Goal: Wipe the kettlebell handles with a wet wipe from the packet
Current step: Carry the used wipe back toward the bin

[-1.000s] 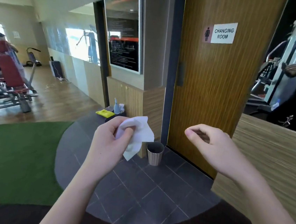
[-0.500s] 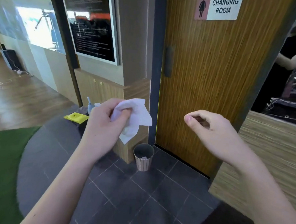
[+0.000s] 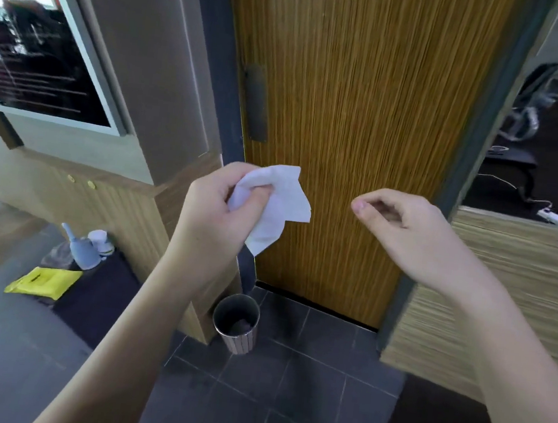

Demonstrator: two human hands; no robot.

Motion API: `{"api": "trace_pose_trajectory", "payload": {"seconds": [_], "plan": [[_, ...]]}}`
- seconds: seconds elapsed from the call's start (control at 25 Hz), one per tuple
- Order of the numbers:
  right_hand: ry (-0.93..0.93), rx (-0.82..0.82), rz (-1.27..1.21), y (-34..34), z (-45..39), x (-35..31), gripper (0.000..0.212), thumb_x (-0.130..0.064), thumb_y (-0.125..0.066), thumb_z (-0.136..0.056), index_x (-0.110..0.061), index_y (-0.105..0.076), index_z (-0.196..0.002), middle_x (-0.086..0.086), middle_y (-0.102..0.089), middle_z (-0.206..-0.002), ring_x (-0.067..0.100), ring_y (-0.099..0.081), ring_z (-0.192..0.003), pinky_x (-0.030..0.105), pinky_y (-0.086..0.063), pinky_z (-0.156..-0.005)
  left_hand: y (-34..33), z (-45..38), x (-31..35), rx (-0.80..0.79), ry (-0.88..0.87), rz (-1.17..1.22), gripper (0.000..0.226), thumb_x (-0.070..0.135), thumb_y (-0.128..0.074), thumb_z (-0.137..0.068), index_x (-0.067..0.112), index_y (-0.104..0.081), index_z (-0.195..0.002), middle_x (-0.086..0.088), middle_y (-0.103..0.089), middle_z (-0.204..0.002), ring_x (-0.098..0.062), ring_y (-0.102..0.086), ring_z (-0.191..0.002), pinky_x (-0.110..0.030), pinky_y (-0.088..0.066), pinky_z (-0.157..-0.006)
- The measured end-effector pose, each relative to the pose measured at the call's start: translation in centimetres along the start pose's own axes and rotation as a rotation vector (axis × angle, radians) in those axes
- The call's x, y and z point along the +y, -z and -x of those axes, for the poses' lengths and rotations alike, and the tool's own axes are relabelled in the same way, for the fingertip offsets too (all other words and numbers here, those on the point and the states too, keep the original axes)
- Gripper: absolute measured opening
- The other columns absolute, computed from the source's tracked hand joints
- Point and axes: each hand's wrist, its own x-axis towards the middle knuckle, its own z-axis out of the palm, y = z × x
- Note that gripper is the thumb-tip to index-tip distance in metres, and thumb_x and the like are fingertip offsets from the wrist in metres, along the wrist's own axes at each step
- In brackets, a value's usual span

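Your left hand [image 3: 215, 211] holds the wet wipe [image 3: 279, 208] in a closed grip, crumpled, white, one loose corner hanging below your fingers. Your right hand [image 3: 403, 228] is curled on nothing. No kettlebell shows; with the small bin [image 3: 236, 324] directly below the grip, I judge the wiping done and only discarding left.

Single head view, looking forward-down, close before door [image 3: 348, 132].
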Motion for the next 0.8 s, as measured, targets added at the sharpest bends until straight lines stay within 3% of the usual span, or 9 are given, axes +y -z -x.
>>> {"api": "trace_pose_trajectory", "payload": {"seconds": [0.28,0.4,0.56,0.72,0.8], "plan": [[-0.059,-0.003,0.010,-2.7,-12.2,3.4,0.037,-0.059,-0.049,-0.102,-0.038,-0.069,-0.127,-0.026,-0.066,-0.118,-0.007,-0.059,-0.117,0.028,-0.048,-0.105,-3.7,-11.0,-8.7,-0.023,0.020,0.016,0.017,0.010,-0.059,-0.103,0.013,-0.074,-0.113,0.005,-0.073,-0.095,-0.005,-0.068,-0.089,-0.009,-0.051,-0.067],[-0.106,-0.039,0.005,-5.0,-16.5,4.4,0.037,-0.060,-0.048,-0.102,-0.040,-0.066,-0.127,-0.033,-0.061,-0.114,-0.015,-0.054,-0.114,0.025,-0.045,-0.104,-4.2,-14.3,-12.8,-0.037,0.063,0.036,0.013,0.016,-0.061,-0.104,0.019,-0.072,-0.110,0.012,-0.070,-0.091,0.001,-0.065,-0.085,-0.008,-0.048,-0.066],[-0.198,-0.045,0.001,-10.8,-22.2,7.5,0.043,-0.063,-0.048,-0.101,-0.037,-0.066,-0.130,-0.031,-0.061,-0.116,-0.009,-0.057,-0.115,0.029,-0.047,-0.105,-5.4,-18.6,-20.8,-0.082,0.138,0.037,0.012,0.019,-0.062,-0.103,0.022,-0.071,-0.110,0.016,-0.069,-0.089,0.004,-0.065,-0.082,-0.008,-0.049,-0.065],[-0.292,-0.076,-0.048,-16.5,-26.2,11.1,0.047,-0.064,-0.048,-0.100,-0.034,-0.068,-0.130,-0.026,-0.064,-0.117,-0.015,-0.055,-0.109,0.019,-0.045,-0.095,-6.8,-19.7,-28.6,-0.173,0.227,0.030,0.012,0.016,-0.063,-0.102,0.020,-0.073,-0.108,0.015,-0.070,-0.082,0.004,-0.065,-0.076,-0.008,-0.047,-0.062],[-0.349,-0.120,-0.093,-19.8,-28.2,13.3,0.044,-0.062,-0.049,-0.100,-0.034,-0.070,-0.127,-0.029,-0.063,-0.104,-0.017,-0.057,-0.099,0.013,-0.041,-0.084,-7.6,-19.5,-32.5,-0.215,0.344,0.050,0.016,0.015,-0.063,-0.101,0.029,-0.071,-0.101,0.020,-0.070,-0.078,0.006,-0.065,-0.075,-0.008,-0.046,-0.061]]}}
